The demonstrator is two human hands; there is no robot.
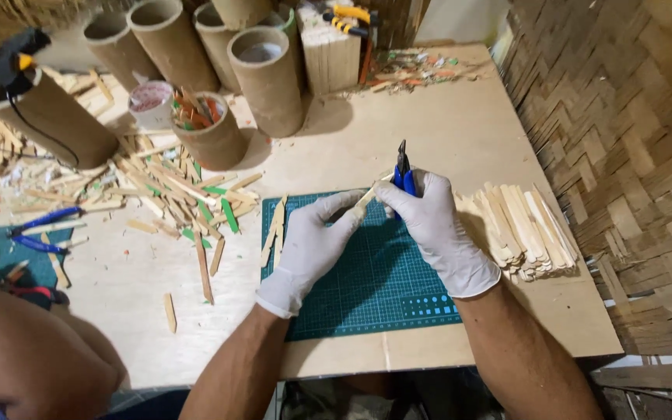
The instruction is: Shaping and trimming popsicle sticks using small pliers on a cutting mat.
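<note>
Plywood bench (460,132) w/ green mat (383,288), left hand (313,241) pinching wood stick (367,196), right hand (433,222) gripping blue cutters (404,173)

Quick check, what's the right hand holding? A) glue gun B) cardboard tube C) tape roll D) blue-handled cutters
D: the right hand grips blue-handled cutters, tips up, at the end of the wooden stick held by the left hand over the green mat.

Plywood table (445,124), green cutting mat (383,288), stick stack (523,229), cardboard tubes (266,78), perhaps offcuts (165,187)
</note>
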